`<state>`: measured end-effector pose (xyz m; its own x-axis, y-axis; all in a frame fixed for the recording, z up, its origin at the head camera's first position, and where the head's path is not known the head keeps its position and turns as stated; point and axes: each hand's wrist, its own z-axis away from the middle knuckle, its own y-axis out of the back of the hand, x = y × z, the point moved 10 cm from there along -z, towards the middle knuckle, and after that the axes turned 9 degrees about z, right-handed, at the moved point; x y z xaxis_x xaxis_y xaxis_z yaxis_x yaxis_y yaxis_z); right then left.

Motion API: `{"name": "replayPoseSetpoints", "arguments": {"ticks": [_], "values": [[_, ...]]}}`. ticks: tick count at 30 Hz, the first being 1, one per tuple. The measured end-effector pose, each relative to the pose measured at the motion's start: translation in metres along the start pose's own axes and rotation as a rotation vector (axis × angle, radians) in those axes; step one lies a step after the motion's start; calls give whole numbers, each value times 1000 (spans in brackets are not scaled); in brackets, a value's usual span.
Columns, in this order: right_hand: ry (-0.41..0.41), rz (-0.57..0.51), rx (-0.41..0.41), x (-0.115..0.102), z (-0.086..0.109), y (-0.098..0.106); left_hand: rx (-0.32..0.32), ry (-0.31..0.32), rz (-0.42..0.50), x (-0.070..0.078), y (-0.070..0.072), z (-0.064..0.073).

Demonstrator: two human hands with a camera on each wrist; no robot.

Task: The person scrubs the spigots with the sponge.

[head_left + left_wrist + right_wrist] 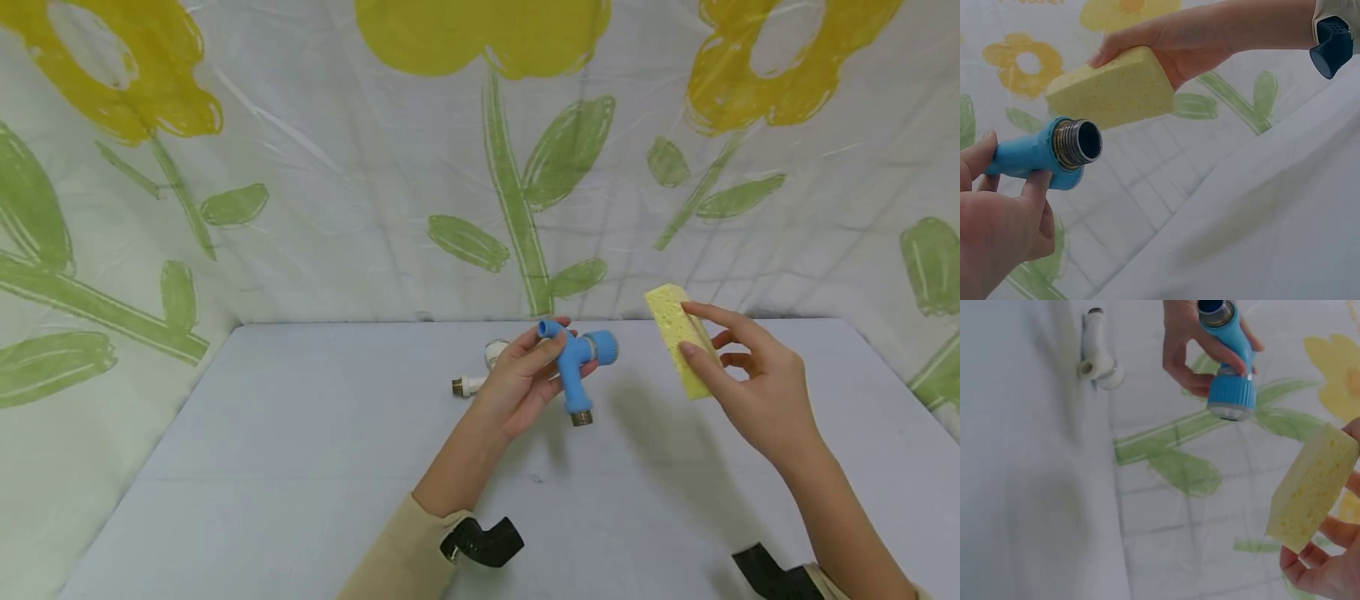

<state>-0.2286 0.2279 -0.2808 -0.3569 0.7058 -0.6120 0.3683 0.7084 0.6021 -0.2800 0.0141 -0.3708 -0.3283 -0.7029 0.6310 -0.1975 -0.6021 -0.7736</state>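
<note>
My left hand holds a blue plastic faucet above the table, thumb over its body and fingers behind. Its threaded metal end points down in the head view, and a ribbed blue knob sits on one side. To the right, my right hand pinches a yellow sponge between thumb and fingers. The sponge is a thick block with a pitted face, held apart from the faucet. Behind my left hand a white faucet lies on the table, partly hidden by that hand.
The table has a pale covering. Behind it hangs a white curtain printed with yellow flowers and green leaves. Black wrist mounts sit on both forearms.
</note>
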Motion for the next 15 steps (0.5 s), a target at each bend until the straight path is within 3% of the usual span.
{"name": "replayPoseSetpoints", "arguments": {"ticks": [7, 15], "values": [[-13, 20, -11, 7, -1, -2, -66, 6, -5, -1, -6, -1], [-53, 26, -42, 24, -4, -11, -68, -33, -75, -4, -2, -5]]}}
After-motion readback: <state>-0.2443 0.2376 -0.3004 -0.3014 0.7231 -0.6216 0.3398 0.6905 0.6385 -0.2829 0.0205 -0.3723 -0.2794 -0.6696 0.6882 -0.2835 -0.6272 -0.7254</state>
